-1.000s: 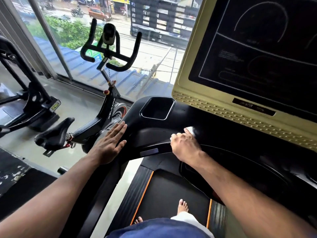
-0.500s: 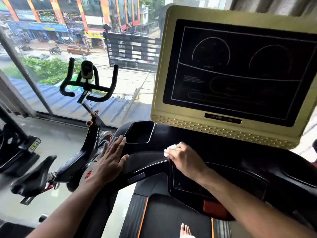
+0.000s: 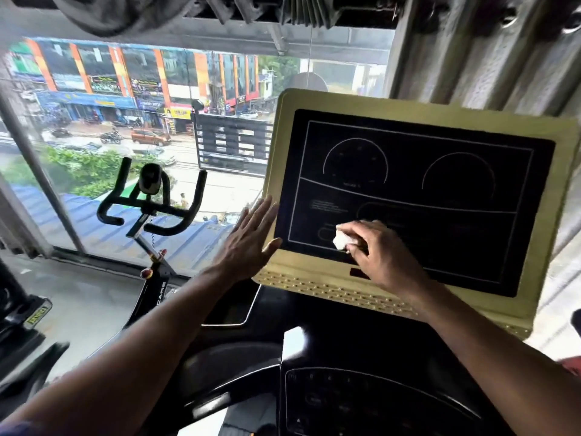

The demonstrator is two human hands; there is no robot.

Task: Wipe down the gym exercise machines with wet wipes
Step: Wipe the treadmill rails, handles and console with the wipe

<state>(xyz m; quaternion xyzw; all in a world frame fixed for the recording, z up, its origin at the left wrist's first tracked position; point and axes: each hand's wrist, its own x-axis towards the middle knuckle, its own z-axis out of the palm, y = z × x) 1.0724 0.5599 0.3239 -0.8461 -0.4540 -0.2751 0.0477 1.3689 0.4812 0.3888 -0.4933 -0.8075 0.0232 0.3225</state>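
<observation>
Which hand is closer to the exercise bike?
Left. The left hand lies flat on the screen's left edge, beside the bike; the right hand wipes farther right.

A gym on an upper floor is shown. A treadmill console (image 3: pixel 408 196), with a dark display set in a gold-coloured frame, is mounted above a black control deck (image 3: pixel 361 401). A spin bike (image 3: pixel 151 215) with curved black handlebars is placed beside it, before a wide glass window (image 3: pixel 110 121). Through the glass, a street with shopfronts and parked vehicles is seen below.
</observation>
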